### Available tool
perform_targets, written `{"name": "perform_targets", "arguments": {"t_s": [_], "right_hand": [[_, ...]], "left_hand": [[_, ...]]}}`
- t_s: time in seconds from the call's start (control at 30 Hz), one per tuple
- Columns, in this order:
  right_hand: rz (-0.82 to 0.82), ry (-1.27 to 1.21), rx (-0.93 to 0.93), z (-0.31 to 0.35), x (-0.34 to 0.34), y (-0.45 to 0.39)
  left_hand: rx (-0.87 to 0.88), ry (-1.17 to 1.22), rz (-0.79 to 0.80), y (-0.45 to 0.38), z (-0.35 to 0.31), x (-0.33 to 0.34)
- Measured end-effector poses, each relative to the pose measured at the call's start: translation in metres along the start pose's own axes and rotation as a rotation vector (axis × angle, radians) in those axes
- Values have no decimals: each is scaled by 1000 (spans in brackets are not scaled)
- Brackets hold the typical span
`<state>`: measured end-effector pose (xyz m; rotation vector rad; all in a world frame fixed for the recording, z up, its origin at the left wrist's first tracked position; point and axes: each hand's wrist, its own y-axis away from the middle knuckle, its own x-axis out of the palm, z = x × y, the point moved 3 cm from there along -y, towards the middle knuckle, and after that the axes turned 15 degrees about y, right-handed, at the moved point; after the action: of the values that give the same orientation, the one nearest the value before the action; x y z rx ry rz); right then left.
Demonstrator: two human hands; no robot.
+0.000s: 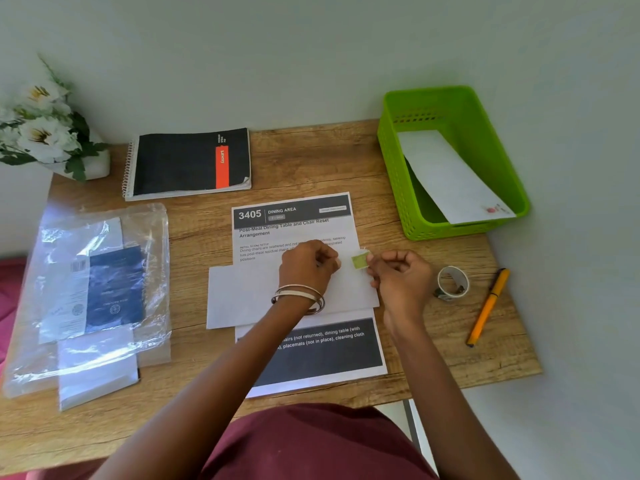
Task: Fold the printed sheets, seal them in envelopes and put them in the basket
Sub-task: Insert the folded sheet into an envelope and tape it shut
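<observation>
A white envelope (242, 296) lies across a printed sheet (294, 223) headed "3405 Dining Area" at the middle of the wooden table. Just above the envelope's right end, both hands pinch a small green sticker (360, 260): my left hand (308, 265), bangles on its wrist, is at the sticker's left edge, and my right hand (398, 275) is at its right edge. A green plastic basket (391, 147) stands at the back right with one white envelope (446, 174) inside.
A roll of tape (453, 283) and a yellow pen (487, 306) lie right of my hands. A clear plastic bag of envelopes (93, 292) covers the left side. A black spiral notebook (188, 162) and white flowers (45, 129) sit at the back, against the wall.
</observation>
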<state>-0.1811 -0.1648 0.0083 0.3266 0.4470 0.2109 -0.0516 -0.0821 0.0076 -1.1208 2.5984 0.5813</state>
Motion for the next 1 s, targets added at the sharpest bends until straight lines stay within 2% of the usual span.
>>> {"name": "perform_targets", "arguments": {"t_s": [0.3, 0.6, 0.83, 1.0], "right_hand": [[-172, 190, -98, -4, 19, 10], [-247, 283, -203, -5, 24, 12], [-200, 413, -281, -8, 26, 5], [-125, 622, -296, -1, 25, -6]], "left_hand": [[-87, 47, -77, -4, 2, 6], [-73, -98, -132, 1, 3, 18], [-65, -113, -128, 0, 4, 18], [-74, -90, -127, -1, 4, 18]]}}
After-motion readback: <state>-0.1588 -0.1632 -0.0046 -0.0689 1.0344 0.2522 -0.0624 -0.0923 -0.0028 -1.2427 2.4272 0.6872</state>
